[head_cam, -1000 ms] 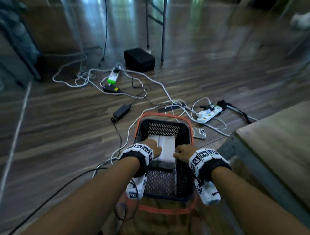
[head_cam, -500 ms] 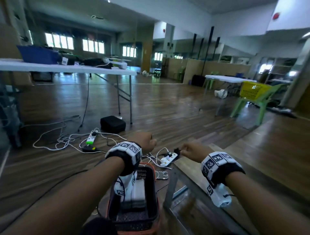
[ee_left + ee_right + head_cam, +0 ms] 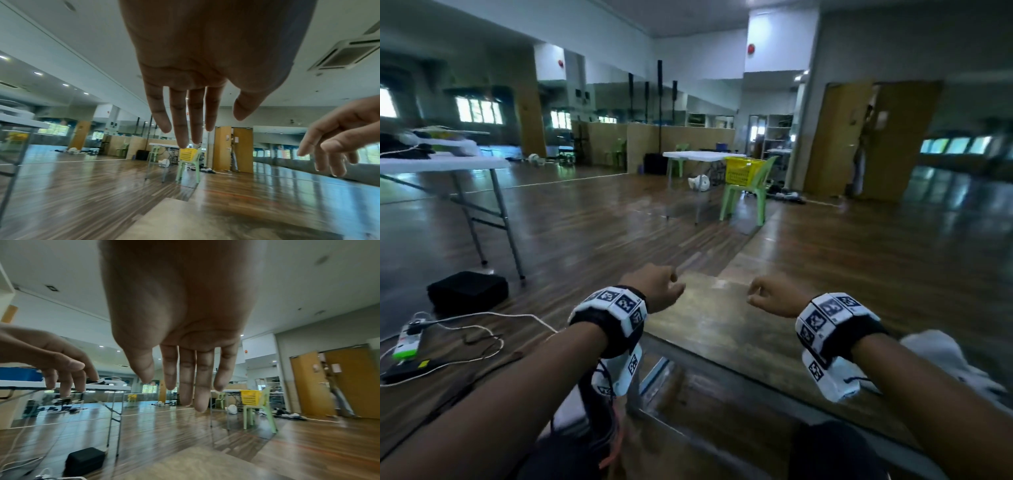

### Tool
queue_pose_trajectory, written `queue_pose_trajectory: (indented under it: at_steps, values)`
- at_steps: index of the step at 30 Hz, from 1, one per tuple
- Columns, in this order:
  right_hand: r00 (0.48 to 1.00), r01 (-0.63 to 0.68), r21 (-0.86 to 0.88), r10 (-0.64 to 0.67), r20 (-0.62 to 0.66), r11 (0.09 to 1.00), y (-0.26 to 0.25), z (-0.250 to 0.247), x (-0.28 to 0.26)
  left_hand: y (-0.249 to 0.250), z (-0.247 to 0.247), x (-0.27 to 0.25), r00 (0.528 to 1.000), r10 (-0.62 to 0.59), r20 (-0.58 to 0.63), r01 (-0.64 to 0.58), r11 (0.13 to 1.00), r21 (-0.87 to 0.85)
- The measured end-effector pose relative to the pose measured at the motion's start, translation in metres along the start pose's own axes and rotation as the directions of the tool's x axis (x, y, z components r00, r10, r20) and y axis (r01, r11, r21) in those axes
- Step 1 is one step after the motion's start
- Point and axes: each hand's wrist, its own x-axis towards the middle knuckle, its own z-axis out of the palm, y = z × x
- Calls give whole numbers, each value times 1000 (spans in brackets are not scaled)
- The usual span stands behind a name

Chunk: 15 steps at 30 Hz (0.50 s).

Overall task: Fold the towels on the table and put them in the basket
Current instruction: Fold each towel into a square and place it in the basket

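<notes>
Both hands are up in the air over the near end of the wooden counter (image 3: 722, 329), and neither has hold of anything. The left hand (image 3: 654, 287) hangs above the counter's left corner, its fingers (image 3: 179, 116) loose and pointing down, slightly spread, thumb apart from them. The right hand (image 3: 774, 299) floats a little way to its right, fingers (image 3: 186, 378) likewise relaxed and dangling; in the head view its thumb and forefinger curl toward each other, but nothing sits between them. Each wrist wears a black band with white patterned marker tiles. A crumpled white towel (image 3: 945, 356) lies on the counter at the far right, partly hidden behind the right forearm, well clear of both hands. The basket is mostly hidden under the left forearm; only a scrap of orange rim (image 3: 613, 455) shows down by the counter's left edge, and I cannot see what is in it. On the floor to the left sit a black box (image 3: 467, 291) and a power strip (image 3: 407, 342) with white cables trailing. Farther back stands a green chair (image 3: 748, 192) carrying a yellow crate (image 3: 741, 171), beside a white folding table.
</notes>
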Motion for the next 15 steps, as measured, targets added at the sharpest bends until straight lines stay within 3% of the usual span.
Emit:
queue_pose_trajectory:
  at_steps: [9,15]
  values:
    - [964,-264,38,265,-16,964,104,-23,-69,110,41,54,957,278,76,-276,960,-39]
    - [899,-425,147,435,-44,893,164,11,-101,178,94,77,901,415,130,-403,909,-109]
